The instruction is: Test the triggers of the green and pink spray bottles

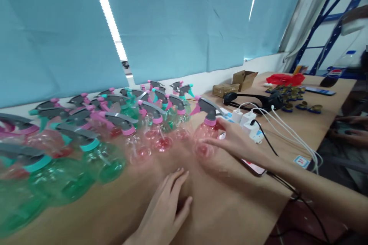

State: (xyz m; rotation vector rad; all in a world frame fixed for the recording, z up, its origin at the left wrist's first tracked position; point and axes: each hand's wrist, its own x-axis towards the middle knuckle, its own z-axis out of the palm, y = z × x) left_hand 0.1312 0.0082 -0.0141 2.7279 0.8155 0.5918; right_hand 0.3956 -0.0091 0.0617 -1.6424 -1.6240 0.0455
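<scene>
At the right end of a crowd of spray bottles, my right hand (pixel 237 139) is closed around a clear pink spray bottle (pixel 203 136) with a grey and pink trigger head. My thumb lies across its near side, while the other fingers are partly hidden behind it. The bottle looks upright on the table. Nearer to me, my left hand (pixel 166 206) is over the brown tabletop, holding nothing, with thumb and fingers apart. Another pink bottle (pixel 163 141) and a green bottle (pixel 104 162) stand to the left among several others.
A white charger cluster (pixel 249 122) with cables and a phone (pixel 253 167) lie right of the bottle. Behind are a black headset (pixel 255 101), an open cardboard box (pixel 244 79), and a red bag (pixel 285 79). Another person's hands (pixel 352 130) show at the right edge.
</scene>
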